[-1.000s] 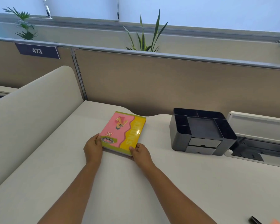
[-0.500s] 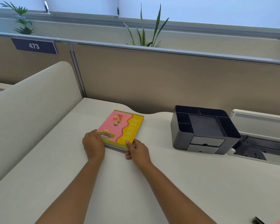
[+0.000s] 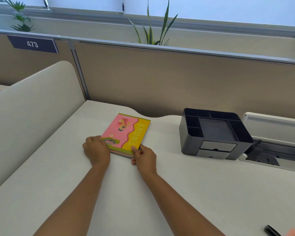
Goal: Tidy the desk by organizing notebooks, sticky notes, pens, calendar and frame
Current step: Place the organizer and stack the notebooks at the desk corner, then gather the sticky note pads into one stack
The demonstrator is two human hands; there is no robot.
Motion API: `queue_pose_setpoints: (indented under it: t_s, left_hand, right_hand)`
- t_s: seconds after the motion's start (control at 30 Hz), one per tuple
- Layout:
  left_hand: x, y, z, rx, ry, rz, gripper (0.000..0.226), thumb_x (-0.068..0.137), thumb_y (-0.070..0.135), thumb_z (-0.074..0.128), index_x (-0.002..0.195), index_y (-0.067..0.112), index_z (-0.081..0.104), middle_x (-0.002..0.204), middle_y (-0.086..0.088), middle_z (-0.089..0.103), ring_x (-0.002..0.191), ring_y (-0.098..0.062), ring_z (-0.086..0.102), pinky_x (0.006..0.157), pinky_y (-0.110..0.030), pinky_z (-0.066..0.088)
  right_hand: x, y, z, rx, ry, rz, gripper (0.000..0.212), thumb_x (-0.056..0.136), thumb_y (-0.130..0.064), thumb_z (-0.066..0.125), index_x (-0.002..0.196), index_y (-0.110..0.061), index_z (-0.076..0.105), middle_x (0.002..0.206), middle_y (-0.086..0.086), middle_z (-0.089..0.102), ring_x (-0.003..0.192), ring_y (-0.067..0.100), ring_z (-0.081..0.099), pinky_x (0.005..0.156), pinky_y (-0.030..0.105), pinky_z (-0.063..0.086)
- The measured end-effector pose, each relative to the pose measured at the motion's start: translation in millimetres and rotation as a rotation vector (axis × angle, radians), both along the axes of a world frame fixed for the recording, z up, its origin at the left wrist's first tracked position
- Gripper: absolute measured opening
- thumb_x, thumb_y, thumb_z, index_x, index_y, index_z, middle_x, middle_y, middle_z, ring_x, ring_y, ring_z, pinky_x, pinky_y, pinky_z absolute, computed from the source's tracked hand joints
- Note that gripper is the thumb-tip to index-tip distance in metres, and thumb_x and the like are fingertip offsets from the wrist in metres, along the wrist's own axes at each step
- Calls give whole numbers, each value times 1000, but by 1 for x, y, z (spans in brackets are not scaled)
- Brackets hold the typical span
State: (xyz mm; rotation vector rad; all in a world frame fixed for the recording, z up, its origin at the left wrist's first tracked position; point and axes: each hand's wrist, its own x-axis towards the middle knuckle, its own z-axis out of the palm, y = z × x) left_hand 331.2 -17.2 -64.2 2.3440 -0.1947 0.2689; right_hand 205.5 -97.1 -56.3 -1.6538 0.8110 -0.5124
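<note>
left hand [image 3: 96, 150] and right hand [image 3: 144, 156] are pinching the near corners of the notebook stack [image 3: 126, 133], lying by the desk [image 3: 177, 193] back-left corner; light, thin, probably floppy, covers likely slippery, so gripping edges.

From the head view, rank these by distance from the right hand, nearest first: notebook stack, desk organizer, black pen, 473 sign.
1. Notebook stack: touching the right hand, just ahead.
2. Desk organizer: to its right.
3. Black pen: near-right desk edge.
4. 473 sign: far left, on the partition.
</note>
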Motion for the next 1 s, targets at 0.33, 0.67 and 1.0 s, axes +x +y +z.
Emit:
queue_pose_setpoints:
  t_s: [0.33, 0.67, 1.0]
  left_hand:
    - [-5, 3, 0, 38, 21, 51, 30, 91, 8, 41, 107, -3, 63, 112, -26, 52, 102, -42, 46, 85, -45, 36]
    - [-57, 29, -2, -16, 30, 114, 40, 85, 10, 55, 120, -6, 47, 119, -28, 47, 107, -46, 46, 86, -53, 38]
    - [-183, 60, 3, 22, 6, -262, 34, 86, 8, 55, 119, 0, 52, 116, -22, 54, 104, -41, 52, 85, -50, 45]
  right_hand:
    - [-2, 1, -4, 34, 31, -145, 30, 94, -35, 47, 76, -13, 55, 67, 9, 57, 41, 11, 55, 37, 9, 39]
    - [-64, 0, -1, 106, 48, -128, 33, 94, -27, 50, 121, -9, 53, 96, 20, 63, 57, 14, 58, 44, 8, 45]
    - [-170, 19, 17, 148, 49, -148, 23, 91, -16, 54, 114, -10, 54, 80, 1, 51, 65, 15, 57, 53, 15, 52]
